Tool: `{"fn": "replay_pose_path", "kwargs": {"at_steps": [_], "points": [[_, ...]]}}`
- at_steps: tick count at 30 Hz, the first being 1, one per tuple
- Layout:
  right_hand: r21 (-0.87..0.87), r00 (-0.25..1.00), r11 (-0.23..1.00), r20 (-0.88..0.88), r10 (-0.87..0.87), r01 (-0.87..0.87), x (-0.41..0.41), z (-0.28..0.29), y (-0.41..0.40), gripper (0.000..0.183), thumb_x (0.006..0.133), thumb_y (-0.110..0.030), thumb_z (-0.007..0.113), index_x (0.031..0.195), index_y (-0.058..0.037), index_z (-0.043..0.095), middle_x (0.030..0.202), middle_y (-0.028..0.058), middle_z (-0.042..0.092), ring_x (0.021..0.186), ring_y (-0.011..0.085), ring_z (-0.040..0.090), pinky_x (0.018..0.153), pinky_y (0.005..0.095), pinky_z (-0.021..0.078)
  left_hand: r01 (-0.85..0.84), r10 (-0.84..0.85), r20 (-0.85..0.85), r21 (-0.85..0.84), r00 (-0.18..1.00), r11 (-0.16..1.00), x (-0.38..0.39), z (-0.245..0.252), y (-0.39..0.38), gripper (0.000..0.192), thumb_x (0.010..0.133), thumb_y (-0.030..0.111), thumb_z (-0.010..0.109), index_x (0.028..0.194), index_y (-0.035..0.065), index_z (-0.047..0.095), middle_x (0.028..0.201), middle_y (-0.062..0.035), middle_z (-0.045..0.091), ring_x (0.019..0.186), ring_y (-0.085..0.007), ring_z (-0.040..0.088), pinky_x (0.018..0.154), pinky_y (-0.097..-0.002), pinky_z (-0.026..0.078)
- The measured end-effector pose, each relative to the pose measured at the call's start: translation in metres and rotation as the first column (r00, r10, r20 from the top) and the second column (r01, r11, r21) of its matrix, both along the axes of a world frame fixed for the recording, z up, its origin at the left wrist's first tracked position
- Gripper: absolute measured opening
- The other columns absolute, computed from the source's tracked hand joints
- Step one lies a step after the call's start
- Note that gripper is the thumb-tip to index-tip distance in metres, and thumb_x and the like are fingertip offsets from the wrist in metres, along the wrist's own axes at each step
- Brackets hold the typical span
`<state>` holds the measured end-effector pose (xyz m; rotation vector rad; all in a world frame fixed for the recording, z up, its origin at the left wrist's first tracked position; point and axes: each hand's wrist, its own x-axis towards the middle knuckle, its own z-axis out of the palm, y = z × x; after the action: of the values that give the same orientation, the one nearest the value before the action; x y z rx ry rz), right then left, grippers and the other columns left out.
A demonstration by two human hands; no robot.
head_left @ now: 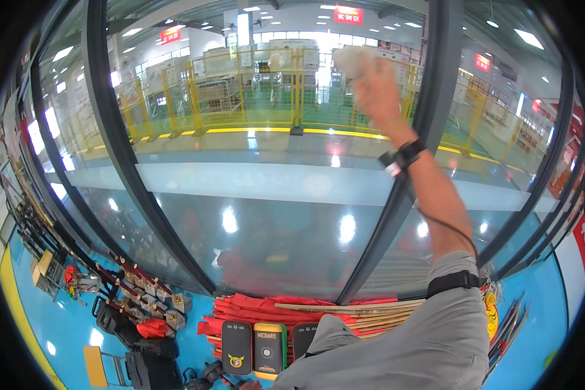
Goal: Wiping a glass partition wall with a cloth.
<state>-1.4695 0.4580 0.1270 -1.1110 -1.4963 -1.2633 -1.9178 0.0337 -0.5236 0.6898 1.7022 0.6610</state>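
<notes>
My right hand (pixel 378 95) is raised in front of a large glass pane (pixel 273 219). Its fingers are closed around a pale, whitish wad (pixel 352 59), blurred, perhaps cloth or tissue. The wad appears to be against the glass; exact contact is hard to judge. A black band with a small device (pixel 404 157) sits on that wrist, with a cable running up the forearm. Of my left hand (pixel 251 385), only a sliver shows at the bottom edge, so its grip is hidden. Dark metal frame posts (pixel 370 243) border the pane.
Red cloth flags on wooden poles (pixel 287 307) lie along the glass base. Upright strike pads (pixel 237 346) stand before them. Lower left are a black case (pixel 151 368), a chair (pixel 95 365) and several weighted stands (pixel 148 302). Poles (pixel 509 331) lie at right. Yellow fencing (pixel 243 97) stands beyond the glass.
</notes>
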Motion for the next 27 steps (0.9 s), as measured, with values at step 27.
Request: {"fn": "replay_pose_path", "kwargs": {"at_steps": [27], "points": [[-0.281, 0.906, 0.945, 0.335, 0.260, -0.167, -0.183, -0.072, 0.057, 0.052, 0.076, -0.004, 0.060, 0.125, -0.0214, 0.060, 0.132, 0.0090, 0.053, 0.113, 0.0325, 0.051, 0.088, 0.0458, 0.0425, -0.218, 0.218, 0.009, 0.047, 0.976, 0.975, 0.039, -0.003, -0.089, 0.036, 0.090, 0.024, 0.062, 0.107, -0.0067, 0.066, 0.080, -0.0105, 0.068, 0.068, -0.0153, 0.066, 0.057, -0.0304, 0.057]]}}
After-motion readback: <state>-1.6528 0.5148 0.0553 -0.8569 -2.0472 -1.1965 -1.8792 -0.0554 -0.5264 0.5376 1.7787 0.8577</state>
